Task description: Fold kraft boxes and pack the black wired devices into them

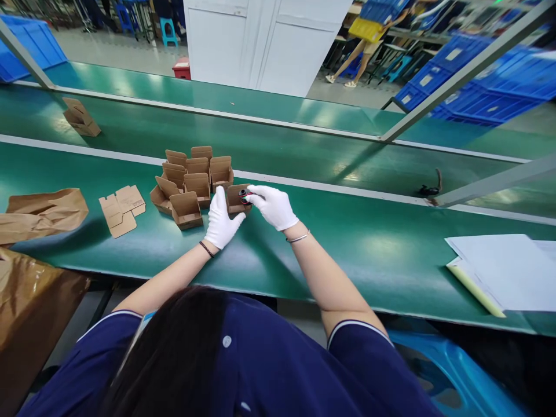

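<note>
Brown cardboard first: one small open box [237,198] sits on the near green table [347,243], touching the right end of a cluster [191,179] where I count about nine more open boxes. My left hand [221,221], white-gloved, lies flat-fingered against that box's left side, steadying it rather than clasping. My right hand [273,205] pinches one small dark item [244,196] between its fingertips, right at the box's mouth; I cannot tell what the item is. One unfolded box blank [121,209] lies flat to the left, one crumpled brown paper bag [41,213] beyond it near the table's left end. One lone box [80,117] stands on the far belt [260,145]. Right of my hands the table runs bare up to one stack of white papers [504,269] at the near edge. Blue crates [478,87] fill the room behind.
</note>
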The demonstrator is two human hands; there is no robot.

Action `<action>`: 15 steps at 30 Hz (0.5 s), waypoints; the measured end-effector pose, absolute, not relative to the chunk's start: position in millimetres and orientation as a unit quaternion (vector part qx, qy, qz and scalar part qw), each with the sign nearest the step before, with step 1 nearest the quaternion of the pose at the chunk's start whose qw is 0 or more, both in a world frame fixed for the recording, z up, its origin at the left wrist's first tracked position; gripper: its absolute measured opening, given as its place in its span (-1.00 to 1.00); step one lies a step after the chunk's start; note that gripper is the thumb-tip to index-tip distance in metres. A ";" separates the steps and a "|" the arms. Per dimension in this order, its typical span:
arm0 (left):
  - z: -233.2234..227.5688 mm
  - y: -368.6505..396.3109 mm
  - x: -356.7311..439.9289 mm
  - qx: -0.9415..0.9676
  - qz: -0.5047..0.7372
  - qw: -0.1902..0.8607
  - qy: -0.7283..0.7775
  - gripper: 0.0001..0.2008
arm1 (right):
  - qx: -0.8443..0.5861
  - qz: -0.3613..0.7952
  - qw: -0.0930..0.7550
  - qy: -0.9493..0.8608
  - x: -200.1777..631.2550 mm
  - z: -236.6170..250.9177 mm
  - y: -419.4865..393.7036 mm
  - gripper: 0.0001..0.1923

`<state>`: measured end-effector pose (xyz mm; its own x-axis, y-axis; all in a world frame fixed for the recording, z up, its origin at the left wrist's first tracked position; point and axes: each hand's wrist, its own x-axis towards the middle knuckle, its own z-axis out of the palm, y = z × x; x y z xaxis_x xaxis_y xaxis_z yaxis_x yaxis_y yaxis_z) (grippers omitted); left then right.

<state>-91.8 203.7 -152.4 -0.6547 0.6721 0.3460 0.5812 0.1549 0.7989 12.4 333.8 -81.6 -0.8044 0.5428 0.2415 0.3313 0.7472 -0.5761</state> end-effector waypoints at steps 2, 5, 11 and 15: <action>-155.4 210.0 -101.6 0.397 0.490 0.107 0.769 -0.02 | -0.193 0.126 0.081 -0.970 0.5 -67.1 334.3 -0.74; -153.3 217.1 -112.7 0.411 0.457 0.173 0.770 -0.21 | -0.126 0.003 -0.067 -0.990 -22.4 -56.0 327.8 -0.73; -145.4 214.5 -116.4 0.425 0.418 0.167 0.786 -0.33 | -0.024 -0.027 -0.213 -0.976 -57.3 -72.5 326.5 -0.77; -145.4 215.8 -117.0 0.429 0.404 0.169 0.790 -0.33 | 0.009 -0.008 -0.247 -0.969 -60.9 -79.8 338.3 -0.78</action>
<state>-117.0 215.8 -145.4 -0.5746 0.8146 0.0794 0.5414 0.3056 0.7833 -60.9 338.3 -79.8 -0.8775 -0.0134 -0.4794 -0.0209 0.9997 0.0102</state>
